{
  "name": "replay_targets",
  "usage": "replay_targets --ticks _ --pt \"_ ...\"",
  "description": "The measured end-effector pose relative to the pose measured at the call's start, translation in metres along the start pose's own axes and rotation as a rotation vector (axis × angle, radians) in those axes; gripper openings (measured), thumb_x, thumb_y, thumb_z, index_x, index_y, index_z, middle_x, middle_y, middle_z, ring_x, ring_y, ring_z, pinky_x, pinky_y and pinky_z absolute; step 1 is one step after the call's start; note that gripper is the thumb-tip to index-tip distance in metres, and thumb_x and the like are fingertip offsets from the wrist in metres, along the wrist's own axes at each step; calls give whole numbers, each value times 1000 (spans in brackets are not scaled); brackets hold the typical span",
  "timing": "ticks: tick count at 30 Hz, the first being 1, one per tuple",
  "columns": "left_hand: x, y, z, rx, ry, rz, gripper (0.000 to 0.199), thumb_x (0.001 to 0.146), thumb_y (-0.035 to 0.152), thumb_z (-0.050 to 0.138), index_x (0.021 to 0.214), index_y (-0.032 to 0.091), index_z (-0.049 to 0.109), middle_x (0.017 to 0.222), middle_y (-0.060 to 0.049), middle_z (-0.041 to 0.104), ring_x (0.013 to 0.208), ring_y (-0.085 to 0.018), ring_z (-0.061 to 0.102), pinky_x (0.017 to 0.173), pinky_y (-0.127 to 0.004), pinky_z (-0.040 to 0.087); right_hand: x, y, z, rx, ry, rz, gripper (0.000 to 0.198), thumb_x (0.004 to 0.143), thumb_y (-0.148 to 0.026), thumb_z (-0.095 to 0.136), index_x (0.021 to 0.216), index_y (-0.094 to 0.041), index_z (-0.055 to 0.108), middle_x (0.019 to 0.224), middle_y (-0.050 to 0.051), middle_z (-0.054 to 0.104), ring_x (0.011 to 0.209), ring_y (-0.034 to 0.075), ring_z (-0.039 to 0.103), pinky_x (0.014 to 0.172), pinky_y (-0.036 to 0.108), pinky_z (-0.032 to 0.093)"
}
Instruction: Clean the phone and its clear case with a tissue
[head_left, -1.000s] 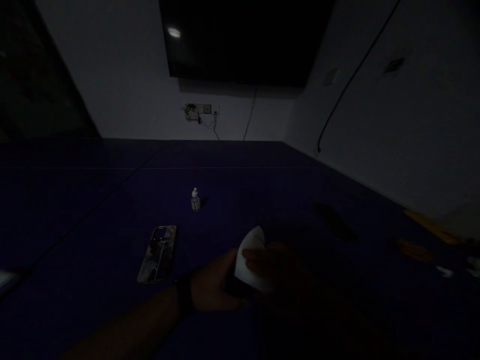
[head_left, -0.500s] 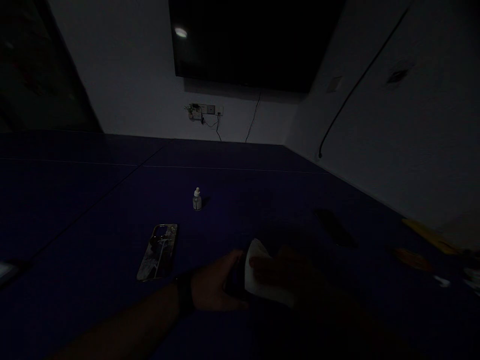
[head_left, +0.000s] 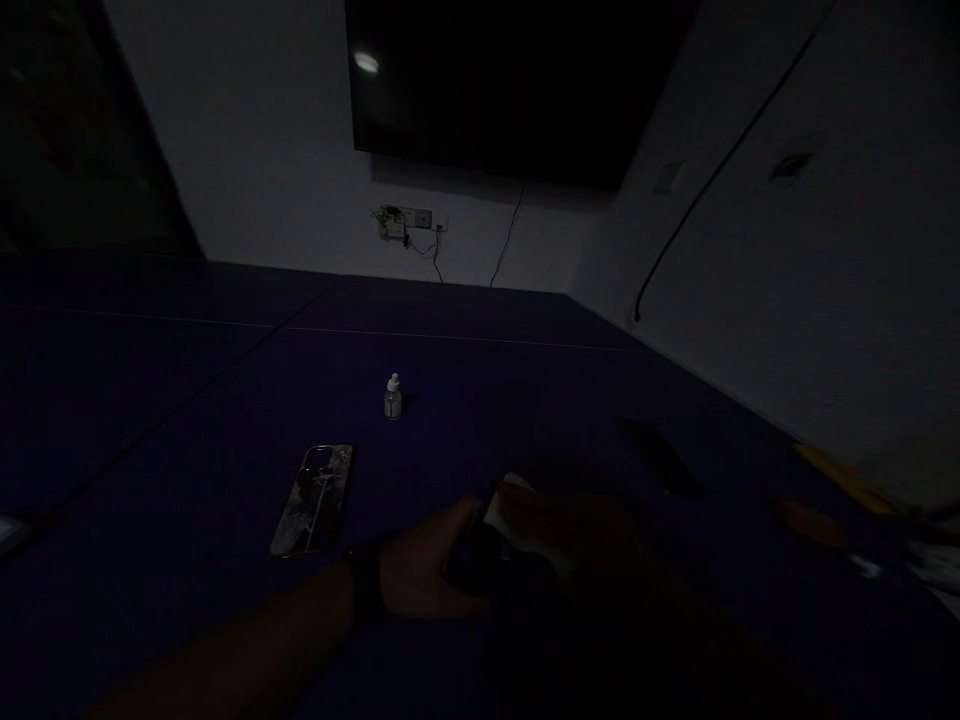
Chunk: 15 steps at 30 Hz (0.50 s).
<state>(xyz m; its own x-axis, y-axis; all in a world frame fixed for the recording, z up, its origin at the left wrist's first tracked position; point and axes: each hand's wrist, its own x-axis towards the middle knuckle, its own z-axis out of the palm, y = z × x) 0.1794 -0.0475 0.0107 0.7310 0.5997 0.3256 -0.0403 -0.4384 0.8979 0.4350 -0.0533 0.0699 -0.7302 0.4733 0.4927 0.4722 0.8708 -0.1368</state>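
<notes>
The scene is very dark. My left hand, with a dark band at the wrist, is closed around the edges of a dark phone, whose outline is only partly visible. Over the phone, my right hand presses a white cloth or tissue against its surface, and its fingers are bent around the cloth. Deep shadow hides most of the right hand and forearm. Left of my left hand, a patterned phone case with a camera cut-out lies flat. Beyond it a small white-capped dropper bottle stands upright.
Everything rests on a dark blue surface. To the right lie a dark flat phone-like object, an orange item and a yellow strip near the wall. A large screen hangs above wall sockets.
My right hand has shifted the white cloth across the phone, so less cloth and more of the phone's dark surface shows. My left hand keeps its grip. The view has shifted slightly.
</notes>
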Motion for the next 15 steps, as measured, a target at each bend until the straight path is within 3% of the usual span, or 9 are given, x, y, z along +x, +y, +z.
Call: replay_targets --ticks 3,8,15 --pt "0 3 0 25 3 -21 83 76 29 82 145 23 35 143 -13 52 129 -33 52 108 -49 43 -5 1 2 -91 19 -34 50 99 -19 42 146 -33 48 122 2 73 81 17 72 70 28 58" --pt "-2 4 0 84 27 -94 74 74 30 82 136 22 42 130 -10 60 115 -30 60 98 -45 49 -6 -5 -6 -238 -66 -125 47 98 -24 44 144 -34 50 122 1 73 70 17 67 67 31 54" --pt "0 1 -2 53 -15 -59 86 75 32 81 146 23 33 138 -13 55 123 -32 56 104 -48 46 13 -4 -8 -206 -19 32 42 99 -27 46 139 -30 56 109 2 76 77 20 70 70 32 55"
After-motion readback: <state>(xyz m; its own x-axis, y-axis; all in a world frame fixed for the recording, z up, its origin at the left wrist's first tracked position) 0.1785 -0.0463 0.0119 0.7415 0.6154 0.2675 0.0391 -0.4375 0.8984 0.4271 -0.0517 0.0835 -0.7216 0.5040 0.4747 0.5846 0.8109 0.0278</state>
